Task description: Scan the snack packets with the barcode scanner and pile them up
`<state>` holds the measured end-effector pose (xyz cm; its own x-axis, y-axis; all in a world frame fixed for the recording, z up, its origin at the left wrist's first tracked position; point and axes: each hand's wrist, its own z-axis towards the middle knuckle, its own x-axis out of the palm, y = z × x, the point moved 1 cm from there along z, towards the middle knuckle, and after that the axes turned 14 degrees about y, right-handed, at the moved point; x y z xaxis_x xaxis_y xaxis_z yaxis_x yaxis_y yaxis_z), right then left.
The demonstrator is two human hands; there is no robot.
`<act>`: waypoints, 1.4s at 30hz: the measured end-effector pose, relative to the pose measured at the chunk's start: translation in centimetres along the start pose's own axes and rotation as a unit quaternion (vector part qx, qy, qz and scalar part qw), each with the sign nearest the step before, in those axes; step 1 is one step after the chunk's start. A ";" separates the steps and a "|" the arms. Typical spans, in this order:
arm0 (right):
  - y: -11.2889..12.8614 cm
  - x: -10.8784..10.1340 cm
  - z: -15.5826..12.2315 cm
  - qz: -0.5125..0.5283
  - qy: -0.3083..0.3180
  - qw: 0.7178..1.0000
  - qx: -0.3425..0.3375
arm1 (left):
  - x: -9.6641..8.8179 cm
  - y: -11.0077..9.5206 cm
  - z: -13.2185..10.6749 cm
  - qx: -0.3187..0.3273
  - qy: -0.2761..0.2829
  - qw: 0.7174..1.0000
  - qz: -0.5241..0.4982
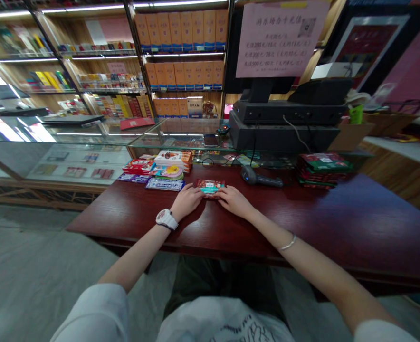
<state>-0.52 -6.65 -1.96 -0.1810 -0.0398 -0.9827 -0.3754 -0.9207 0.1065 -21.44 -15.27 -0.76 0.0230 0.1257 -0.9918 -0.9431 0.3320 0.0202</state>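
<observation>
A small red packet with a teal label (210, 186) lies on the dark red wooden counter (338, 223). My left hand (186, 200), with a white watch on the wrist, holds its left end with curled fingers. My right hand (234, 199), a thin bracelet on its wrist, grips the right end. Both forearms stretch over the counter.
Flat snack packets and boxes (160, 169) sit left of my hands. A barcode scanner (258, 177) lies behind the right hand, and a stack of green-red packs (322, 168) further right. A register with monitor and pink sign (284, 114) stands behind. Glass showcases and shelves fill the back.
</observation>
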 end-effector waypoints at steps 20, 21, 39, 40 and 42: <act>2.0 2.4 3.5 0.037 0.138 0.966 0.215 | 1.8 -0.2 1.6 -0.164 0.082 0.983 -0.005; 1.6 2.6 4.2 0.038 0.135 0.966 0.218 | 1.9 0.4 2.2 -0.171 0.082 0.982 -0.013; -1.8 3.7 10.8 0.063 0.121 0.959 0.247 | 4.0 5.2 6.9 -0.226 0.018 0.974 -0.021; -1.8 3.7 10.9 0.063 0.123 0.959 0.247 | 3.9 5.3 6.9 -0.225 0.014 0.974 -0.022; -2.0 3.7 11.2 0.064 0.123 0.959 0.248 | 3.6 5.4 6.9 -0.227 0.012 0.973 -0.026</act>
<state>-10.64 -0.65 -4.14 -0.0574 -0.2858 -0.9566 -0.7611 -0.6075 0.2272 -24.15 -6.59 -3.38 0.0717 0.0957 -0.9928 -0.9904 -0.1113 -0.0822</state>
